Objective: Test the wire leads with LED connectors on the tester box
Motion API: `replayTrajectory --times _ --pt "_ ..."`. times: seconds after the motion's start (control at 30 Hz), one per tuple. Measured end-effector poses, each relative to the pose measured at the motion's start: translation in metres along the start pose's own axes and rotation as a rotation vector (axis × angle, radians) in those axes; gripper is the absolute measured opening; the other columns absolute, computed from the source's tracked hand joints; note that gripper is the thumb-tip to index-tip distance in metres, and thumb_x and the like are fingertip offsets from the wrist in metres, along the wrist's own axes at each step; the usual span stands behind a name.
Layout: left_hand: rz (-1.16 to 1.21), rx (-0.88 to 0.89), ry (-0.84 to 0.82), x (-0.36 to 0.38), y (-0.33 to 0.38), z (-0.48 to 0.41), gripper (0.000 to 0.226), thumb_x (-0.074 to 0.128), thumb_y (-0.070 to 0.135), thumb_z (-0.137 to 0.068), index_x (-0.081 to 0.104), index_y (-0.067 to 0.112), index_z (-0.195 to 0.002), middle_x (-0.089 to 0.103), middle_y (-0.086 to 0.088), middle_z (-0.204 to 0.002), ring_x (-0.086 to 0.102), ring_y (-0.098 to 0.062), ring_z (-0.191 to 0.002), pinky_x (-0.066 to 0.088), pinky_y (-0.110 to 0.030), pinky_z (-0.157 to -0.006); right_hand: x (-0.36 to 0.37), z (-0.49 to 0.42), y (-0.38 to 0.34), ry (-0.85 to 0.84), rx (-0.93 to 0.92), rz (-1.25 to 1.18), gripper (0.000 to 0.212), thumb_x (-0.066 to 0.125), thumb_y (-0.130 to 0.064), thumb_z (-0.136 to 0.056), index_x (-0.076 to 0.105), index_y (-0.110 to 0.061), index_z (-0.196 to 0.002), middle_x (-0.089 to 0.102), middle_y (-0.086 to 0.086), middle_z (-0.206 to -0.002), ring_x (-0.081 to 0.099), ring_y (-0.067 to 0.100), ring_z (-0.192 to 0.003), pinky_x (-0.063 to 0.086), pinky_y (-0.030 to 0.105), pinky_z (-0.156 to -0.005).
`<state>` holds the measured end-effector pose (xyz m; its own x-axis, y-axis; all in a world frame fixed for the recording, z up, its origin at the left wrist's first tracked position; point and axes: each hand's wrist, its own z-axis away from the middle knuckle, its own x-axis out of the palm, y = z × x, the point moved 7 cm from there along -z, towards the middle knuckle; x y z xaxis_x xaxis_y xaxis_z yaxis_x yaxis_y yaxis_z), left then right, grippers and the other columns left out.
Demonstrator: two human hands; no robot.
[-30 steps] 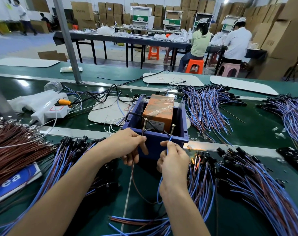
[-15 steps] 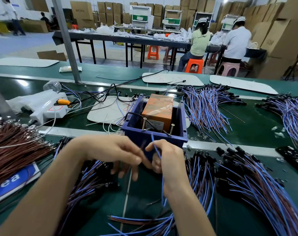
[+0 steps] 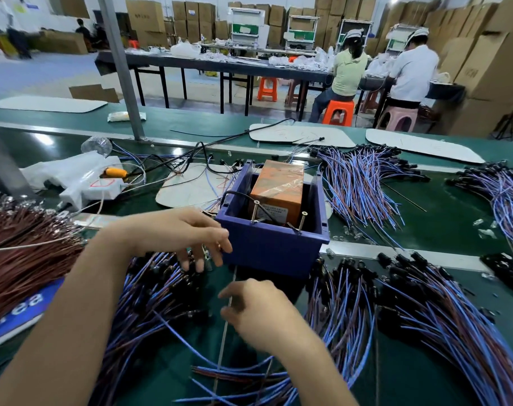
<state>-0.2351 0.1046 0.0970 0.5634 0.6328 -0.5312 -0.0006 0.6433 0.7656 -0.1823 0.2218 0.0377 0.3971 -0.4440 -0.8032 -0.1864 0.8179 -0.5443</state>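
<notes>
The blue tester box point(image 3: 271, 253) stands mid-table with an orange block point(image 3: 278, 190) inside and two upright screws point(image 3: 302, 221) at its near wall. My left hand point(image 3: 185, 232) hovers just left of the box, fingers spread downward, tips touching the left heap of blue-and-brown wire leads point(image 3: 149, 297) with black LED connectors. My right hand point(image 3: 258, 313) is lower, in front of the box, blurred, with thumb and loosely curled fingers apart and no lead seen in them. A thin grey rod point(image 3: 223, 335) runs under it.
More lead bundles lie right of the box point(image 3: 442, 306), behind it point(image 3: 357, 183) and at far right point(image 3: 501, 191). Brown wires point(image 3: 21, 247) pile at left. A white power strip point(image 3: 94, 190) sits at back left. Two people sit at a far bench.
Both hands left the box's screws. My left hand swung left over the pile; my right hand dropped toward me and no longer holds the blue lead.
</notes>
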Motion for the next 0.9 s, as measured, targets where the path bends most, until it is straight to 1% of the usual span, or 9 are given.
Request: replayTrajectory --times 0.07,0.17,0.33,0.4,0.5,0.6,0.67,0.8,0.9 --pt "-0.046 0.012 -0.013 0.008 0.002 -0.005 0.03 0.044 0.028 -0.1 0.067 0.009 -0.101 0.071 -0.011 -0.092 0.062 -0.017 -0.064 0.049 -0.023 -0.053 0.011 -0.008 -0.007 0.096 -0.049 0.056 0.037 0.056 -0.029 -0.095 0.054 -0.032 -0.131 0.053 0.0 -0.13 0.055 0.029 -0.115 0.046 0.038 -0.095" --pt "-0.099 -0.017 -0.048 0.014 -0.003 -0.013 0.029 0.043 0.026 -0.101 0.065 0.007 -0.103 0.07 -0.01 -0.091 0.063 -0.018 -0.065 0.05 -0.022 -0.053 0.029 -0.019 -0.013 0.111 -0.112 0.046 0.035 0.059 -0.022 -0.094 0.058 -0.026 -0.128 0.048 -0.004 -0.134 0.052 0.029 -0.12 0.043 0.038 -0.099" --pt "-0.24 -0.031 -0.071 0.023 -0.004 -0.017 0.022 0.046 0.019 -0.099 0.065 0.009 -0.104 0.069 -0.009 -0.093 0.065 -0.015 -0.076 0.056 -0.023 -0.064 0.023 -0.017 -0.013 0.198 -0.183 -0.064 0.022 0.058 -0.02 -0.091 0.063 -0.023 -0.112 0.063 0.002 -0.119 0.059 0.029 -0.108 0.049 0.038 -0.092" --pt "-0.255 -0.013 -0.085 0.031 0.0 -0.018 0.023 0.045 0.022 -0.1 0.064 0.01 -0.095 0.067 -0.009 -0.086 0.063 -0.015 -0.074 0.056 -0.027 -0.071 0.001 -0.009 -0.011 0.276 -0.229 -0.189 0.02 0.06 -0.017 -0.088 0.067 -0.02 -0.107 0.068 0.003 -0.11 0.063 0.025 -0.103 0.05 0.035 -0.088" --pt "-0.01 0.008 -0.159 0.044 0.009 -0.014 0.032 0.036 0.029 -0.103 0.06 0.009 -0.093 0.067 -0.007 -0.078 0.067 -0.022 -0.069 0.056 -0.034 -0.072 -0.04 0.008 0.0 0.424 -0.253 -0.274 0.016 0.06 -0.008 -0.085 0.069 -0.018 -0.094 0.07 -0.003 -0.089 0.063 0.008 -0.082 0.049 0.022 -0.076" --pt "0.021 0.141 -0.231 0.043 0.021 -0.006 0.027 0.038 0.02 -0.103 0.06 0.009 -0.114 0.07 -0.004 -0.079 0.063 -0.016 -0.06 0.055 -0.026 -0.063 -0.081 0.031 0.025 0.635 -0.182 -0.38 0.017 0.065 -0.007 -0.083 0.069 -0.023 -0.079 0.064 -0.015 -0.061 0.056 -0.003 -0.057 0.039 0.01 -0.058" --pt "-0.022 0.24 -0.21 0.038 0.028 -0.001 0.026 0.042 0.012 -0.101 0.063 0.01 -0.116 0.068 0.002 -0.074 0.053 -0.01 -0.054 0.047 -0.02 -0.057 -0.104 0.045 0.049 0.737 -0.105 -0.498 0.017 0.065 -0.008 -0.081 0.069 -0.022 -0.072 0.06 -0.015 -0.051 0.052 0.0 -0.049 0.039 0.016 -0.054" --pt "0.008 0.315 -0.111 0.026 0.033 0.002 0.024 0.046 0.008 -0.099 0.067 0.012 -0.111 0.068 0.003 -0.069 0.042 -0.007 -0.05 0.039 -0.016 -0.052 -0.143 0.068 0.111 0.931 0.154 -0.529 0.018 0.061 -0.02 -0.082 0.065 -0.018 -0.064 0.053 -0.009 -0.042 0.048 0.019 -0.052 0.038 0.031 -0.059" --pt "0.024 0.323 -0.04 0.013 0.032 0.006 0.022 0.05 0.007 -0.097 0.07 0.013 -0.105 0.071 0.0 -0.072 0.04 -0.006 -0.048 0.035 -0.013 -0.048 -0.161 0.077 0.141 0.948 0.344 -0.399 0.028 0.052 -0.034 -0.071 0.064 -0.01 -0.063 0.047 -0.004 -0.04 0.047 0.027 -0.056 0.036 0.034 -0.058"
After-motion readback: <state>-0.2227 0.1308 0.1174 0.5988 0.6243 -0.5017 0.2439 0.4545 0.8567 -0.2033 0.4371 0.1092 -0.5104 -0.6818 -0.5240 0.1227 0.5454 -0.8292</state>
